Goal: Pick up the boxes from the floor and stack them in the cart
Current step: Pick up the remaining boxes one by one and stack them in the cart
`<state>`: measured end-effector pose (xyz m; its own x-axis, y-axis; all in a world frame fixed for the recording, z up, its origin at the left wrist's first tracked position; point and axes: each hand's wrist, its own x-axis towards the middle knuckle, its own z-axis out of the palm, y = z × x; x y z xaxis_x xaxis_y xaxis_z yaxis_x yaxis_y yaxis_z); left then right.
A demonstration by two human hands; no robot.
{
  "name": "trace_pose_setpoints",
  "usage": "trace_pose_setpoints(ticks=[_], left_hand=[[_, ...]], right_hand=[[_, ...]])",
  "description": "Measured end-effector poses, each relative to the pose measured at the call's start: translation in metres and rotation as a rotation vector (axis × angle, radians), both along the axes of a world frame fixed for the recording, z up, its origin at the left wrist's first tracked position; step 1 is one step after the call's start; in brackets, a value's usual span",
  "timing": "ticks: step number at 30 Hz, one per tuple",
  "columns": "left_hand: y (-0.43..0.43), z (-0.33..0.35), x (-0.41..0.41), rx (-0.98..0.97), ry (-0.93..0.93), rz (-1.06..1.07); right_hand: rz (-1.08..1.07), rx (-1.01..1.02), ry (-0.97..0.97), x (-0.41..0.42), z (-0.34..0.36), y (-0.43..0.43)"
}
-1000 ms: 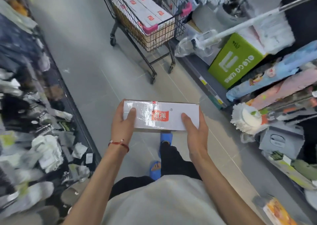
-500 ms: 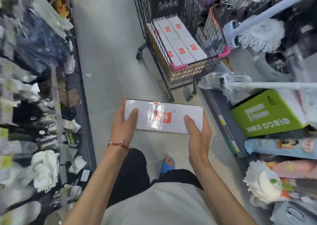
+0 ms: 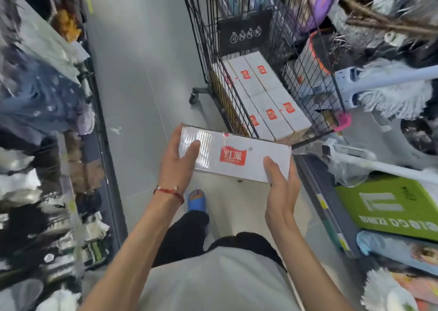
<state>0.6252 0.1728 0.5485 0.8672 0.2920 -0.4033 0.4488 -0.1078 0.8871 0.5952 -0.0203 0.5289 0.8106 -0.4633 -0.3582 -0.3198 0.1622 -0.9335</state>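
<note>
I carry a white box [image 3: 237, 155] with a red logo, held flat in front of my chest. My left hand [image 3: 176, 166] grips its left end, thumb on top. My right hand [image 3: 280, 186] grips its right end from below and the side, thumb on top. Just beyond the box stands the black wire cart [image 3: 206, 57] with a pink handle corner [image 3: 342, 121]. Several identical white boxes [image 3: 263, 95] lie side by side in the cart, on top of a lower layer. The held box's far edge is close to the cart's near end.
Clothing racks [image 3: 47, 121] line the left side of the narrow aisle. On the right, shelves hold mops [image 3: 391, 92], a green carton [image 3: 391, 206] and a wrapped pole [image 3: 369, 161] sticking out. Grey floor [image 3: 142, 73] runs left of the cart. My blue sandal [image 3: 196, 199] is below the box.
I have walked toward the cart with the box in both hands; the cart is now much nearer, right beyond the box. My grip is unchanged.
</note>
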Motion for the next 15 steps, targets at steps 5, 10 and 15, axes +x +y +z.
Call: trace_pose_setpoints(ticks=[5,10,15], left_hand=[[0.027,0.017,0.09,0.071,-0.016,-0.1],[0.03,0.026,0.169,0.064,-0.048,-0.186],[0.015,0.022,0.251,0.047,-0.084,-0.263]], right_hand=[[-0.098,0.014,-0.008,0.073,0.004,0.035],[-0.204,0.015,-0.023,0.135,0.007,0.044],[-0.306,0.002,0.005,0.2,-0.001,0.039]])
